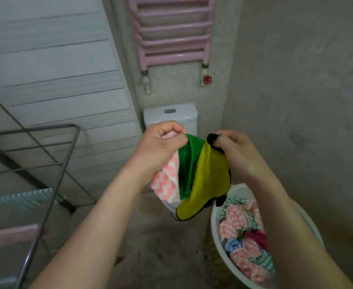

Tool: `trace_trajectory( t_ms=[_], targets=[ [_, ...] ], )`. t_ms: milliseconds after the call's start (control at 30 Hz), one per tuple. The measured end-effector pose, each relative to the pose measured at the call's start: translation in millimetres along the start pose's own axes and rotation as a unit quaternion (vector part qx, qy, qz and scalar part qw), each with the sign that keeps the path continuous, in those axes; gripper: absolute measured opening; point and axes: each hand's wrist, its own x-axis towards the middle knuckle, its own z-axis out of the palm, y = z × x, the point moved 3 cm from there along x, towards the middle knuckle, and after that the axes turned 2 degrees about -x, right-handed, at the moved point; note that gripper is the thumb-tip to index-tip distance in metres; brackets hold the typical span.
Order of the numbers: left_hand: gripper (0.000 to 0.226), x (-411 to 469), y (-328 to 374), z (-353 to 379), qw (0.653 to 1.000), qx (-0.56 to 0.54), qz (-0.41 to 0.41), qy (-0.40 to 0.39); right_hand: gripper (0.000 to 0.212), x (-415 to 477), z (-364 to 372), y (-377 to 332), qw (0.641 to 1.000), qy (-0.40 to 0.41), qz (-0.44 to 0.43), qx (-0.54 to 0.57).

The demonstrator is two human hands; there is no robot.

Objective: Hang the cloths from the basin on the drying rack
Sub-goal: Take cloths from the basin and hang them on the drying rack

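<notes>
My left hand (161,147) is closed on a pink-and-white zigzag cloth (167,180) and the top of a green cloth (189,163), both hanging down. My right hand (236,151) pinches the black-edged corner of a yellow cloth (208,180) that hangs beside the green one. Both hands are held up in front of me, above the floor. The white basin (214,222) at lower right holds several more pink, teal, blue and dark red cloths. The grey metal drying rack (52,184) stands at the left, carrying a teal zigzag cloth (27,199) and a pink cloth (13,232).
A white toilet (171,116) stands against the far wall behind my hands. A pink towel radiator (173,32) with a red valve (207,79) hangs above it. White slatted panels cover the left wall. Bare concrete wall runs along the right, concrete floor below.
</notes>
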Motion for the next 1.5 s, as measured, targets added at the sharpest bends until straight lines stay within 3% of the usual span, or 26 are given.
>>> trace_trajectory(
  t_ms=[100, 167, 267, 333, 433, 533, 700, 867, 1033, 1133, 1233, 1333, 1500],
  targets=[
    [0.029, -8, -3, -40, 0.999, -0.006, -0.021, 0.048, 0.017, 2, 43, -11, 0.999, -0.028, -0.021, 0.012],
    [0.028, -12, -8, -69, 0.997, 0.016, -0.037, 0.063, 0.016, 0, 72, -19, 0.995, -0.097, -0.031, 0.009],
    [0.023, -17, -10, -98, 0.996, 0.055, -0.042, 0.054, 0.015, -3, 117, -21, 0.974, -0.149, -0.052, -0.161],
    [0.022, -24, -10, -120, 0.995, 0.069, -0.042, 0.06, 0.009, 1, 151, -19, 0.959, -0.104, -0.086, -0.25],
    [0.027, -33, -7, -160, 0.993, 0.08, -0.032, 0.079, 0.015, 5, 189, -16, 0.93, -0.019, -0.099, -0.354],
    [0.029, -44, -2, -209, 0.99, 0.065, -0.002, 0.128, 0.01, 11, 225, -6, 0.897, -0.029, -0.073, -0.434],
    [0.026, -55, -3, -267, 0.983, 0.088, -0.005, 0.161, 0.024, 32, 234, 7, 0.927, -0.041, -0.002, -0.373],
    [0.014, -56, -43, -305, 0.958, 0.205, -0.112, 0.165, 0.017, 67, 230, -12, 0.954, -0.003, -0.027, -0.298],
    [0.014, -37, -77, -324, 0.95, 0.219, -0.105, 0.197, 0.013, 109, 232, -32, 0.93, 0.029, -0.076, -0.359],
    [0.009, -20, -88, -337, 0.902, 0.339, -0.082, 0.255, 0.015, 138, 238, -34, 0.917, 0.021, -0.098, -0.386],
    [0.017, -3, -95, -356, 0.855, 0.418, -0.076, 0.298, 0.004, 166, 251, -33, 0.925, -0.035, -0.097, -0.365],
    [0.043, 19, -97, -376, 0.815, 0.448, -0.101, 0.352, 0.012, 203, 274, -33, 0.949, -0.137, -0.094, -0.269],
    [0.047, 33, -108, -426, 0.806, 0.357, -0.126, 0.456, 0.017, 232, 323, -51, 0.93, -0.318, -0.098, -0.156]
  ],
)
